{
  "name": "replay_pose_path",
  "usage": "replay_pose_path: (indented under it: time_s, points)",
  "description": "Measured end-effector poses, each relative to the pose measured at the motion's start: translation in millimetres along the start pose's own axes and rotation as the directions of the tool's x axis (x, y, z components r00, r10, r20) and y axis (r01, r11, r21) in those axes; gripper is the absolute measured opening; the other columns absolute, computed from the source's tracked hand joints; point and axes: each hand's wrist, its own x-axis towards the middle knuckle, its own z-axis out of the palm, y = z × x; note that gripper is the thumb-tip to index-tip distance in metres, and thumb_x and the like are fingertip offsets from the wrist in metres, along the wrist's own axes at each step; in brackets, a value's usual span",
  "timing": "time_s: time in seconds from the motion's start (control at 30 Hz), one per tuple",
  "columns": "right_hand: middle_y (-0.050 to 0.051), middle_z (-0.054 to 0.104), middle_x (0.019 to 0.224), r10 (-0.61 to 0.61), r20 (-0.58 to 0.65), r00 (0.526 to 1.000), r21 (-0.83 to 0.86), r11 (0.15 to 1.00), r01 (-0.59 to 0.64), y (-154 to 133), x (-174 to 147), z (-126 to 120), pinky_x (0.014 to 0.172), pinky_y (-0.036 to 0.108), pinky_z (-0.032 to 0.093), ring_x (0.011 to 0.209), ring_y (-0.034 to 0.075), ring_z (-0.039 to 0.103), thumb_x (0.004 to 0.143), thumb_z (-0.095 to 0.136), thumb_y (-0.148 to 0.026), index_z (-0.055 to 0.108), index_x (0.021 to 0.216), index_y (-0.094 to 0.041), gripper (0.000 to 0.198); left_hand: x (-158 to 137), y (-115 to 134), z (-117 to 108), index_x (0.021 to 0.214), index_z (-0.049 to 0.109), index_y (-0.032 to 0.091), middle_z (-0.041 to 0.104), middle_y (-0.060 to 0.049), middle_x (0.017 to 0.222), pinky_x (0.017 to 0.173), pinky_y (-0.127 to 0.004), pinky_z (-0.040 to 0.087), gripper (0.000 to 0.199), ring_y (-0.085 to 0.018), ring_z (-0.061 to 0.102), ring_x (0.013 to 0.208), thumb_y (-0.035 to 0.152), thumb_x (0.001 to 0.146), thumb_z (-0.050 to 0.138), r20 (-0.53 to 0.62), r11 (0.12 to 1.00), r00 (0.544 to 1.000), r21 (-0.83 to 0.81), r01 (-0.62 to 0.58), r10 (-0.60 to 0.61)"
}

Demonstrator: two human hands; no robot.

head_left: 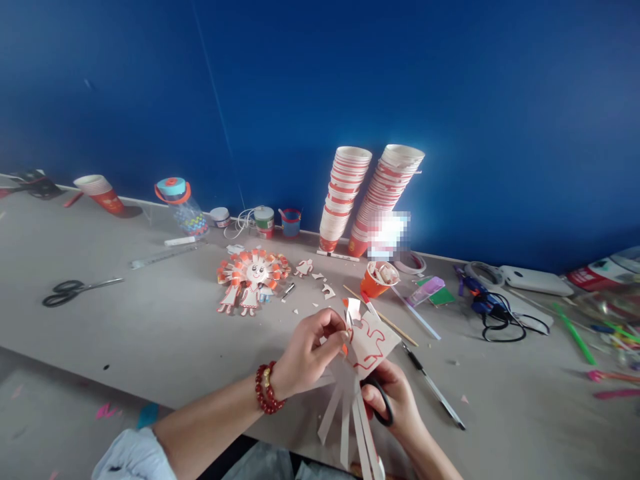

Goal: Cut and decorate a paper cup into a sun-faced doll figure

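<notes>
Nearest the wearer, long pale strips (345,423) hang loose below the hands, over the table edge region. Risk: a strip could catch in the scissors or on the lap and tear, since nothing supports the lower ends.

The right hand (395,407) is closed around the scissors (385,403), a digit through the black loop. The blades are largely hidden, so their opening cannot be determined. The left hand (311,350) pinches the marked paper (377,341) between thumb and fingers; this piece, bearing a red outline, is held above the table (175,333), in front of the wearer. Risks: a blade could stray across the outline if the paper twists in so narrow a pinch; the left fingertips sit close to the cutting line and could be nicked.

Just beyond, the pen (435,387) lies beside the right hand and could be knocked by the elbow or wrist. Farther back, the orange cup (379,280), filled with scraps, could tip if bumped. Against the wall, two tall cup stacks (345,200) lean; a jolt to the table could topple them.
</notes>
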Motion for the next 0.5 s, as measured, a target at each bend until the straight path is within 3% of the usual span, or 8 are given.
replay_pose_path:
  time_s: [0.37, 0.5]
  points:
    - [-0.002, 0.053, 0.055, -0.003, 0.035, 0.999, 0.013, 1.000, 0.002, -2.2, 0.4, -0.5, 0.034, 0.018, 0.028, 0.036, 0.007, 0.037, 0.073, 0.071, -0.063, 0.068, 0.089, -0.016, 0.050, 0.0, 4.6, -1.8, 0.082, 0.050, 0.018, 0.049, 0.002, 0.070, 0.051, -0.019, 0.034, 0.024, -0.009, 0.043, 0.059, 0.039, 0.092, 0.055, 0.023, 1.000, 0.999, 0.000, 0.027, -0.027]
    - [0.000, 0.057, 0.058, -0.027, 0.034, 0.999, 0.018, 0.999, 0.027, -5.0, 2.0, -1.1, 0.034, 0.019, 0.033, 0.037, 0.007, 0.040, 0.073, 0.072, -0.062, 0.069, 0.089, -0.016, 0.048, -1.2, 3.9, -0.6, 0.086, 0.052, 0.017, 0.055, 0.000, 0.074, 0.056, -0.020, 0.039, 0.021, -0.011, 0.052, 0.064, 0.037, 0.092, 0.055, 0.032, 0.999, 0.999, -0.016, 0.038, -0.038]
